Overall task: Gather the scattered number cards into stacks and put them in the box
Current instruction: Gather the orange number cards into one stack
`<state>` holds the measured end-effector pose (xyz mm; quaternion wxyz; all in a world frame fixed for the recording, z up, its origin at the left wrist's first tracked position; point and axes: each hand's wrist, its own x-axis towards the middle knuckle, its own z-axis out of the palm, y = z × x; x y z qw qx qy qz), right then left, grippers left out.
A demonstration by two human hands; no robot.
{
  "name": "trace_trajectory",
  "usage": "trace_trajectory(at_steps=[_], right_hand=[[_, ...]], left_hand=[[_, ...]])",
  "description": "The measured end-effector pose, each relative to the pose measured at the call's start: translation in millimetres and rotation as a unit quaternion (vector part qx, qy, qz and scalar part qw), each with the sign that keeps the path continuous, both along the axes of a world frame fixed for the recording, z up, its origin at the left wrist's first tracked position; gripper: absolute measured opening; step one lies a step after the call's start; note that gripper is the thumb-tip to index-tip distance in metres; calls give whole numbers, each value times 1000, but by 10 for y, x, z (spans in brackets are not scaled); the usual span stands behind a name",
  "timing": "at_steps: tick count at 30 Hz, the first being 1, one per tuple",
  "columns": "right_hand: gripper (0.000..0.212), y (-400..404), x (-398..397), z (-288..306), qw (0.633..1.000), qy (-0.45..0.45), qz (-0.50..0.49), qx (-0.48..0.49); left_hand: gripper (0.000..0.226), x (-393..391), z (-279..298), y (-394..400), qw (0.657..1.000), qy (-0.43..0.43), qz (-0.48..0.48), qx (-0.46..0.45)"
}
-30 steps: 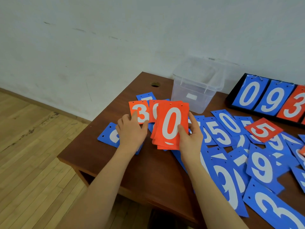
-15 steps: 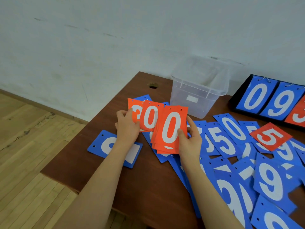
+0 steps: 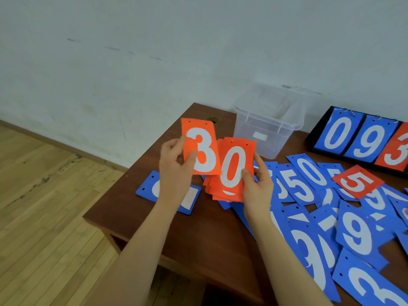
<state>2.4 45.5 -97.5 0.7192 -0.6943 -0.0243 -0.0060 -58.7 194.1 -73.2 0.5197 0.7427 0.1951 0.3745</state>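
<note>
Head view: a person's left hand pinches an orange 3 card upright, thumb on its face, fingers behind its left edge. The right hand grips a stack of orange cards topped by a 0, thumb on the front and fingers curled behind, just right of the 3 and overlapping its edge. Both are held above the brown table. Blue cards lie scattered to the right, an orange 5 card on top of them. The clear box stands behind the hands, by the wall. A scoreboard sits at far right.
</note>
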Motion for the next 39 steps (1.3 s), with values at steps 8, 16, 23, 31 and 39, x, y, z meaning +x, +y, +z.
trace_trajectory(at_steps=[8, 16, 23, 31, 39], right_hand=[[41, -16, -167, 111, 999, 26, 4, 45], [52, -222, -13, -5, 1000, -8, -17, 7], [50, -446, 311, -61, 999, -15, -41, -10], [48, -534, 438, -154, 998, -13, -45, -34], [48, -577, 332, -85, 998, -15, -45, -43]], left_hand=[[58, -97, -155, -395, 987, 99, -56, 112], [49, 202, -293, -345, 971, 186, -23, 151], [54, 718, -398, -229, 906, 364, 32, 214], [63, 941, -526, -290, 907, 360, 38, 216], [51, 690, -300, -299, 986, 118, 19, 115]])
